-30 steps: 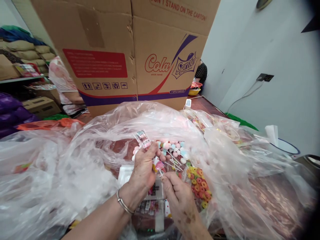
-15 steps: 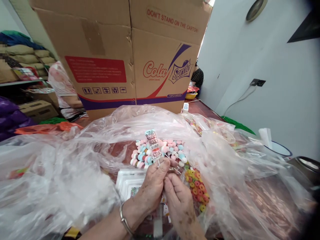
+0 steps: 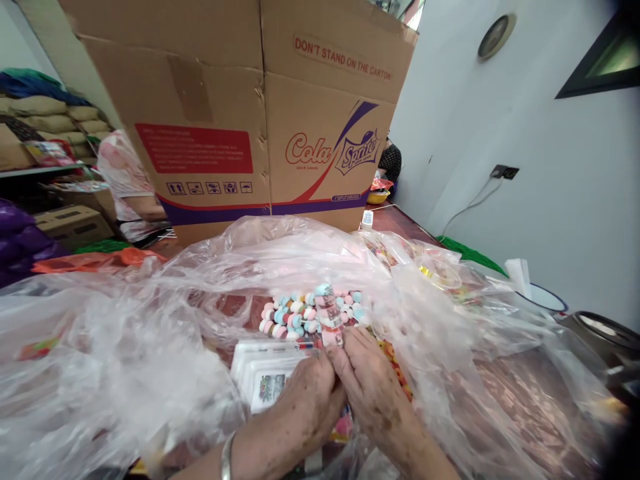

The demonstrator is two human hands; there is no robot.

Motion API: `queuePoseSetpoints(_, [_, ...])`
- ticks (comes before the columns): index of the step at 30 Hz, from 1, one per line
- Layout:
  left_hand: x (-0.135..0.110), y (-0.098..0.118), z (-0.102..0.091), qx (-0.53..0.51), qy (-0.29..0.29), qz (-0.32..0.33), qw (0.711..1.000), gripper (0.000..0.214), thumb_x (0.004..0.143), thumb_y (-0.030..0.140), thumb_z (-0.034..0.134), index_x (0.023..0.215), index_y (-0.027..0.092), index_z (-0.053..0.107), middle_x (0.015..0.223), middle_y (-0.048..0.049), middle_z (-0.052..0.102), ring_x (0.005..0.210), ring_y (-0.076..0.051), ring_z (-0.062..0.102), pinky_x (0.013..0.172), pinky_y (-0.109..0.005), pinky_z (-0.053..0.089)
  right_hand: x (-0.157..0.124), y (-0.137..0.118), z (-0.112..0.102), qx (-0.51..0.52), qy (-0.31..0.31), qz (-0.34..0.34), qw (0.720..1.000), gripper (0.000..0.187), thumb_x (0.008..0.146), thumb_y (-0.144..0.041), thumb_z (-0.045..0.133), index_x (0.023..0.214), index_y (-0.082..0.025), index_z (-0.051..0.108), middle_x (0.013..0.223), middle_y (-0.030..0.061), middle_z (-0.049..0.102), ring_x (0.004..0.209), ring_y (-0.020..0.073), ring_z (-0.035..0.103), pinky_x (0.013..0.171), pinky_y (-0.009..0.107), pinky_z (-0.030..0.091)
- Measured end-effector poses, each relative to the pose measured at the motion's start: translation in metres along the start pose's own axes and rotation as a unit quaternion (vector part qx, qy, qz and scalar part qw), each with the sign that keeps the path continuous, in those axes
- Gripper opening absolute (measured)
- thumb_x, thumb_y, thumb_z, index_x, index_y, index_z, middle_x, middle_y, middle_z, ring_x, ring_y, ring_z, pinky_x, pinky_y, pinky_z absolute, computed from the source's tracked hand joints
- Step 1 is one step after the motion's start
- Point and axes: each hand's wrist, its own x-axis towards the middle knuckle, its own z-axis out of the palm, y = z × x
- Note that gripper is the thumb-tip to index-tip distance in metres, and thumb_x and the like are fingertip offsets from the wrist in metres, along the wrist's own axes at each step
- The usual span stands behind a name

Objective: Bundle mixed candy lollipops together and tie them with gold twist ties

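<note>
My left hand [image 3: 306, 399] and my right hand [image 3: 373, 383] are pressed together low in the middle. Between their fingertips they pinch a small wrapped candy stick [image 3: 329, 315] with a printed label, standing upright. Just behind it lies a heap of pink, blue and white lollipops [image 3: 300, 315] with thin white sticks. Orange, red and yellow ring candies [image 3: 400, 373] peek out under my right hand. A stack of flat clear packets [image 3: 260, 373] with printed cards lies left of my left hand.
Crumpled clear plastic sheeting [image 3: 125, 347] covers the reddish table [image 3: 530, 393]. A big cardboard carton [image 3: 260, 113] printed "Cola Sprite" stands behind. Another person [image 3: 127, 180] sits at the back left. A white bowl [image 3: 543, 297] and a dark pot [image 3: 597, 330] are at the right.
Both hands drew closer together and lower, carrying the wrapped candy stick rightward and down. The right hand now covers most of the ring candies. The view tilted up slightly.
</note>
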Motion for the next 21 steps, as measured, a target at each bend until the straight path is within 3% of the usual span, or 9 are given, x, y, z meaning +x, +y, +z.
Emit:
queuePoseSetpoints(2, [-0.007, 0.02, -0.009, 0.181, -0.083, 0.034, 0.979, 0.009, 0.084, 0.02, 0.06, 0.076, 0.022, 0.065, 0.068, -0.0049, 0.066, 0.06, -0.022, 0.056, 0.058, -0.032, 0.034, -0.006, 0.006, 0.004, -0.029, -0.01, -0.006, 1.0, 0.024, 0.097, -0.019, 0.039, 0.074, -0.023, 0.046, 0.07, 0.0, 0.056, 0.064, 0.0164, 0.053, 0.058, 0.027, 0.04])
queuePoseSetpoints(4, [-0.012, 0.04, -0.022, 0.256, -0.124, 0.079, 0.955, 0.015, 0.089, 0.027, 0.056, 0.079, 0.023, 0.066, 0.063, -0.0028, 0.066, 0.055, -0.021, 0.057, 0.055, -0.031, 0.034, -0.013, 0.01, 0.008, -0.043, -0.039, -0.028, 0.998, 0.02, 0.094, -0.016, 0.042, 0.077, -0.023, 0.048, 0.067, -0.0021, 0.056, 0.057, 0.0151, 0.051, 0.052, 0.027, 0.035])
queuePoseSetpoints(5, [-0.012, 0.049, -0.029, 0.261, -0.11, 0.109, 0.953, 0.019, 0.093, 0.029, 0.05, 0.087, 0.024, 0.067, 0.066, -0.0029, 0.067, 0.058, -0.021, 0.06, 0.056, -0.031, 0.037, -0.015, 0.01, 0.01, -0.05, -0.049, -0.048, 0.996, 0.018, 0.092, -0.014, 0.044, 0.078, -0.023, 0.049, 0.066, -0.0022, 0.057, 0.055, 0.015, 0.05, 0.05, 0.027, 0.034])
queuePoseSetpoints(7, [-0.008, 0.063, -0.043, 0.268, -0.03, 0.172, 0.947, 0.027, 0.094, 0.029, 0.045, 0.11, 0.021, 0.065, 0.097, -0.0102, 0.073, 0.089, -0.028, 0.067, 0.077, -0.034, 0.045, -0.015, 0.007, 0.01, -0.084, -0.05, -0.104, 0.99, 0.016, 0.088, -0.009, 0.045, 0.08, -0.021, 0.052, 0.07, 0.0004, 0.06, 0.058, 0.0163, 0.053, 0.053, 0.029, 0.035])
queuePoseSetpoints(9, [0.004, 0.071, -0.056, 0.266, -0.03, 0.17, 0.948, 0.037, 0.092, 0.031, 0.05, 0.126, 0.019, 0.06, 0.123, -0.0151, 0.067, 0.116, -0.033, 0.059, 0.095, -0.038, 0.042, -0.012, 0.0, 0.005, -0.138, -0.045, -0.178, 0.973, 0.02, 0.085, -0.003, 0.043, 0.081, -0.019, 0.054, 0.074, 0.0045, 0.061, 0.064, 0.0192, 0.054, 0.059, 0.032, 0.037])
queuePoseSetpoints(12, [0.026, 0.075, -0.073, 0.182, -0.245, 0.053, 0.951, 0.034, 0.095, 0.039, 0.047, 0.12, 0.024, 0.065, 0.115, -0.0093, 0.071, 0.109, -0.029, 0.063, 0.091, -0.033, 0.046, -0.004, -0.011, -0.012, -0.181, -0.052, -0.264, 0.946, 0.024, 0.086, 0.0, 0.038, 0.083, -0.017, 0.055, 0.075, 0.0059, 0.058, 0.066, 0.0205, 0.052, 0.062, 0.035, 0.036])
queuePoseSetpoints(15, [0.042, 0.076, -0.083, 0.07, -0.406, -0.035, 0.91, 0.029, 0.094, 0.039, 0.049, 0.109, 0.026, 0.071, 0.096, -0.0038, 0.074, 0.085, -0.023, 0.067, 0.074, -0.026, 0.049, -0.001, -0.016, -0.025, -0.188, -0.04, -0.303, 0.933, 0.025, 0.088, -0.001, 0.036, 0.079, -0.017, 0.052, 0.071, 0.0042, 0.056, 0.06, 0.019, 0.049, 0.059, 0.034, 0.034])
queuePoseSetpoints(18, [0.047, 0.072, -0.081, 0.06, -0.419, -0.047, 0.905, 0.021, 0.088, 0.031, 0.06, 0.102, 0.025, 0.074, 0.079, -0.0007, 0.073, 0.063, -0.019, 0.063, 0.056, -0.023, 0.046, -0.004, -0.01, -0.025, -0.206, -0.043, -0.279, 0.937, 0.02, 0.085, -0.003, 0.042, 0.078, -0.017, 0.053, 0.068, 0.0038, 0.058, 0.059, 0.0184, 0.051, 0.062, 0.033, 0.039])
queuePoseSetpoints(21, [0.042, 0.06, -0.069, 0.144, -0.325, 0.093, 0.93, 0.015, 0.086, 0.023, 0.062, 0.096, 0.027, 0.073, 0.08, 0.0002, 0.074, 0.068, -0.02, 0.065, 0.059, -0.022, 0.047, -0.001, 0.003, -0.025, -0.168, -0.103, -0.191, 0.962, 0.012, 0.079, -0.007, 0.053, 0.075, -0.018, 0.054, 0.063, 0.0017, 0.06, 0.05, 0.0153, 0.05, 0.052, 0.028, 0.038])
